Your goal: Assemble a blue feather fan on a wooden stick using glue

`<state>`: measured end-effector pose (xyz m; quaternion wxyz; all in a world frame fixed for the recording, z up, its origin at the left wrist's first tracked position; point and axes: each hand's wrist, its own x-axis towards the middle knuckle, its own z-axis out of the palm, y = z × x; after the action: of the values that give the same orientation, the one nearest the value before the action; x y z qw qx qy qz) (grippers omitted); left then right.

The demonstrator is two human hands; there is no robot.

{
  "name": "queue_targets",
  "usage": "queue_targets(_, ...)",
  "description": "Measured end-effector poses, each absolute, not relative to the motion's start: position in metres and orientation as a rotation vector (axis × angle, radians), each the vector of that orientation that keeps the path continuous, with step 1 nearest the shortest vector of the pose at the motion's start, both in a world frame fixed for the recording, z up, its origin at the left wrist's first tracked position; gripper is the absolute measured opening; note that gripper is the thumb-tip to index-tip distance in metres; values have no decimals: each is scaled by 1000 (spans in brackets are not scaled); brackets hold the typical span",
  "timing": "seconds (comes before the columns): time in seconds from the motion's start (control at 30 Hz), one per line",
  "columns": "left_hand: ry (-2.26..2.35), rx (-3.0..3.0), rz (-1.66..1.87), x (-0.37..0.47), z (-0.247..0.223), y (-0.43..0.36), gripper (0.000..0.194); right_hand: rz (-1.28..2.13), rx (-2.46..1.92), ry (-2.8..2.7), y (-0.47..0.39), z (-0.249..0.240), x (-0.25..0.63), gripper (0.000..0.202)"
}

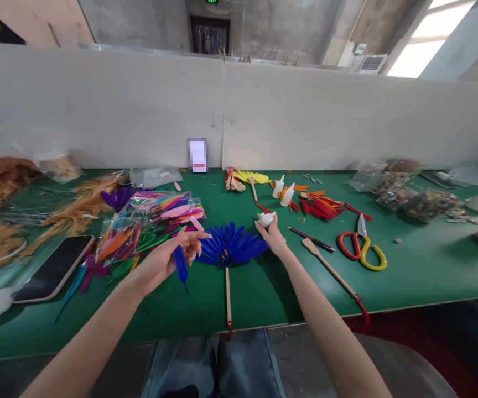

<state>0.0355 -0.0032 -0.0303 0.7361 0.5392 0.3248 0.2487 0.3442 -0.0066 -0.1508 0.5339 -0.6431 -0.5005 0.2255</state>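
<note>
A blue feather (pixel 181 264) hangs quill-down from my left hand (pixel 172 253), its upper end between my fingers. Just right of that hand lies a fan of blue feathers (pixel 230 247) on a pale wooden handle (pixel 228 298) with a red cord at its lower end. My right hand (pixel 274 237) is closed around a small white object (pixel 267 219) beyond the fan's right edge; its exact kind is not clear. A pale pink feather (pixel 196 223) shows beside my left fingertips.
Bagged coloured feathers (pixel 168 207) and a phone (pixel 54 269) lie left. Behind are a yellow feather fan (pixel 255 177) and a white squeeze bottle (pixel 287 195). Right are red feathers (pixel 322 207), scissors (pixel 361 246), a bare wooden handle (pixel 332 269) and bagged beads (pixel 432 204). A white partition (pixel 305 116) closes the back.
</note>
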Motion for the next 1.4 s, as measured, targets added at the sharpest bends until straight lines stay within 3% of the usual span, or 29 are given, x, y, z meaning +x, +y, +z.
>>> queue_targets(0.23,748,1323,515,43,-32,-7,37,435,-1695,-1259,-8,-148,343,39)
queue_targets(0.53,743,1397,513,40,-27,-7,35,387,-1615,-1206,-45,-118,355,78)
queue_targets(0.63,678,1327,493,44,-19,-10,38,351,-1517,-1015,-79,-92,346,71)
queue_targets(0.73,637,1339,507,59,-11,-17,42,581,-1354,-974,-112,-68,307,33)
queue_targets(0.83,610,1458,589,79,-7,-27,45,1165,-1204,-1221,-132,-55,250,45)
queue_targets(0.93,603,1552,652,94,-7,-36,43,1415,-1131,-1188,-134,-53,207,41)
queue_targets(1.17,649,1710,641,85,-12,-32,41,1352,-1242,-1026,-123,-59,193,46)
queue_targets(1.33,772,1814,530,71,-24,-25,29,1276,-1297,-978,-121,-65,195,47)
queue_targets(1.4,806,1849,560,70,-27,-24,35,1308,-1292,-977,-120,-67,193,48)
